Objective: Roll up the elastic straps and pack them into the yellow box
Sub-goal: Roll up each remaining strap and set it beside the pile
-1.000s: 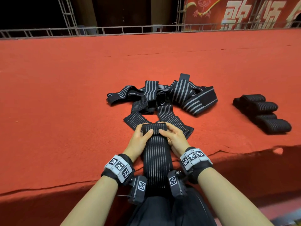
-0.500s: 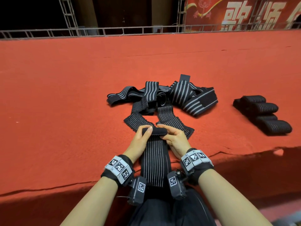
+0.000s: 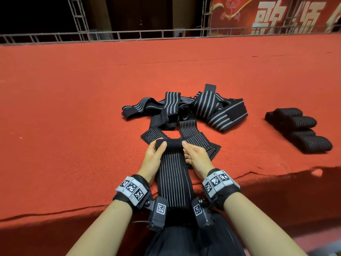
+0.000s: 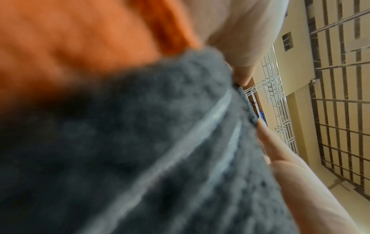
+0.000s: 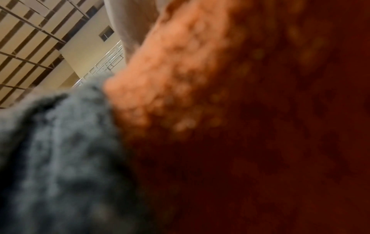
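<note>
black grey-striped straps, red carpet

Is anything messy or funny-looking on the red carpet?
Yes. A heap of black grey-striped elastic straps lies tangled and crossed over itself on the red carpet, unlike the tidy rolled black straps stacked on the right. The carpet's near edge also looks wrinkled. No yellow box is in view.

Head view looks down across the red carpet — wrist views pressed close, sharing it.
</note>
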`<action>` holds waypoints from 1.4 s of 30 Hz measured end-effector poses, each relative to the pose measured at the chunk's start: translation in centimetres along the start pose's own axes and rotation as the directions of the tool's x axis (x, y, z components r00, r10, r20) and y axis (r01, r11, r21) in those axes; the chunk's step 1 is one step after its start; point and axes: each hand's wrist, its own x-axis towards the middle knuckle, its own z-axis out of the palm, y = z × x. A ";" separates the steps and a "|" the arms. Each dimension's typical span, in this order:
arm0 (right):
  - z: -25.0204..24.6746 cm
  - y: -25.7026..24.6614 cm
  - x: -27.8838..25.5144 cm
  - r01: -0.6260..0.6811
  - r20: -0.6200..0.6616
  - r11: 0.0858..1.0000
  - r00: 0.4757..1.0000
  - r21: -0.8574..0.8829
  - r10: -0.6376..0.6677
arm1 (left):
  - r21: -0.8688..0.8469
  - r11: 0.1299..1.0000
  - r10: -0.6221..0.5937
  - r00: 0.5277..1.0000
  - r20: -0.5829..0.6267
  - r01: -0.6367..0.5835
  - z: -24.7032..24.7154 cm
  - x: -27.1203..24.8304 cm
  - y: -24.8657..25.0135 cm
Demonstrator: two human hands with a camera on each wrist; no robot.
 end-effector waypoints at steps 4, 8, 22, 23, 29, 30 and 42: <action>0.1 -0.1 0.0 -0.019 0.018 1.000 1.000 0.008 0.018 | -0.004 0.999 -0.035 0.997 0.066 0.035 0.4 -0.2 0.2; -0.1 -0.3 0.1 -0.066 0.017 0.996 0.998 0.055 0.065 | 0.014 0.999 -0.049 0.994 0.100 0.048 0.4 -0.2 0.1; -1.1 -0.1 0.2 -0.035 0.014 0.940 0.999 0.339 0.032 | 0.176 0.982 -0.090 0.987 0.130 0.067 0.2 -0.7 1.2; -1.1 -0.1 0.3 -0.040 0.013 0.936 0.999 0.349 0.037 | 0.178 0.981 -0.103 0.986 0.134 0.078 0.1 -0.7 1.1; -1.3 0.2 0.4 -0.049 0.019 0.936 0.999 0.348 0.045 | 0.111 0.990 -0.099 0.984 0.146 0.083 0.1 -0.9 0.9; -1.3 0.2 0.4 -0.049 0.021 0.937 0.999 0.347 0.044 | 0.115 0.990 -0.095 0.987 0.131 0.080 0.1 -0.9 0.9; -1.5 -0.1 0.5 -0.048 0.031 0.878 0.999 0.476 0.037 | 0.315 0.927 -0.257 0.957 0.136 0.204 2.0 -1.8 2.5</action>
